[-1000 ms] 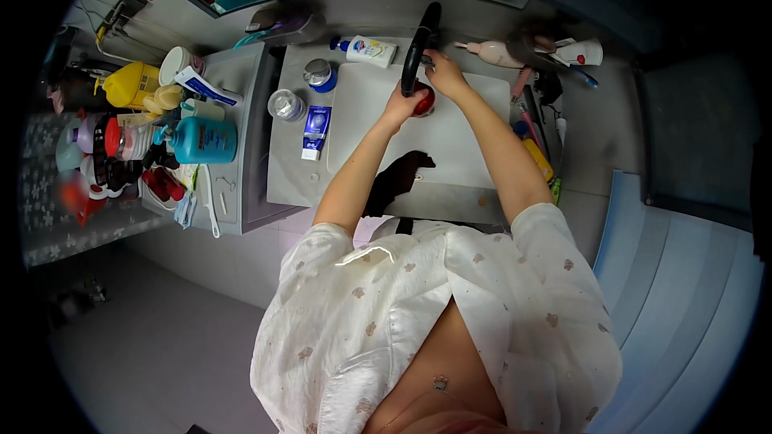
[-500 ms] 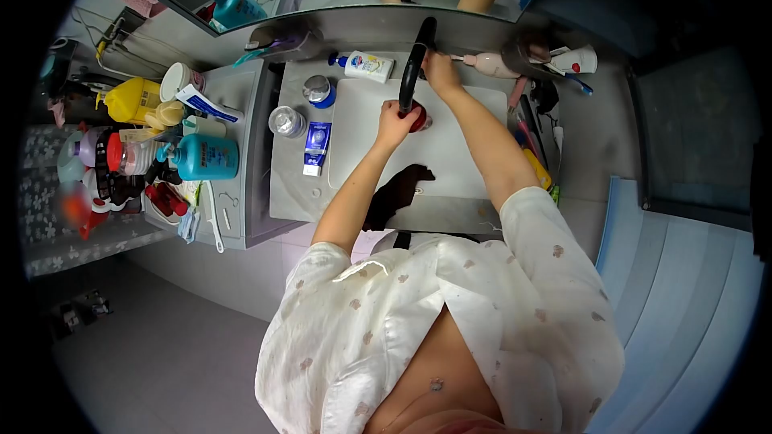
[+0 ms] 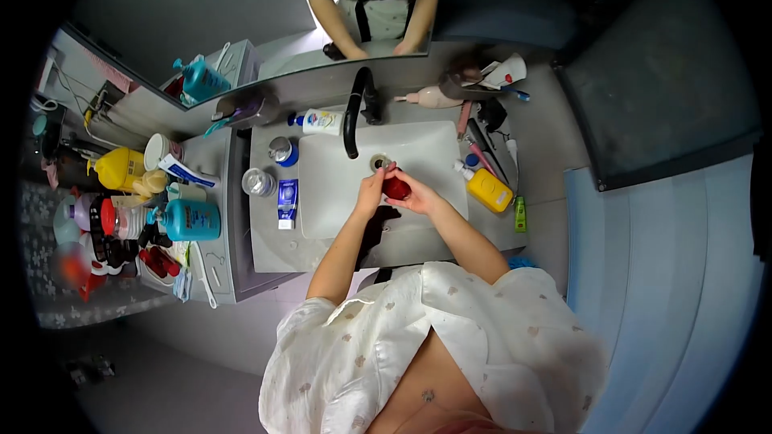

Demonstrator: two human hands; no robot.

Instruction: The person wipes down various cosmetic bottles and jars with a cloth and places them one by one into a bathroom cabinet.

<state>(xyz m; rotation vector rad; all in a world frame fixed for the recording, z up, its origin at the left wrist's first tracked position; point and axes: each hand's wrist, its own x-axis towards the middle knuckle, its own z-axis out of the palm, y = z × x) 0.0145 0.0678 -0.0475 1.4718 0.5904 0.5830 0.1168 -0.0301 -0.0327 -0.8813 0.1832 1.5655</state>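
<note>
Over the white sink basin point(image 3: 330, 185), my left hand point(image 3: 371, 191) and my right hand point(image 3: 419, 196) come together around a small, rounded, dark red object point(image 3: 396, 186). Its exact kind does not show. The fingers of both hands curl about it and partly cover it. Just beyond the hands lies the drain point(image 3: 379, 163). The black faucet point(image 3: 354, 116) arches over the basin, apart from both hands. Below my hands, a dark maroon cloth point(image 3: 371, 235) hangs over the front edge of the sink.
Left of the basin stand a blue tube point(image 3: 287, 202), a clear jar point(image 3: 257, 182) and a blue-lidded jar point(image 3: 283, 151). A white pump bottle point(image 3: 322, 121) lies behind. On the right are a yellow bottle point(image 3: 488, 190) and a green tube point(image 3: 520, 214). A cluttered side cabinet point(image 3: 233, 225) flanks the sink.
My right hand has left the faucet base and joined my left hand at the red object. The object has come toward me, out from under the spout. The camera view has shifted.
</note>
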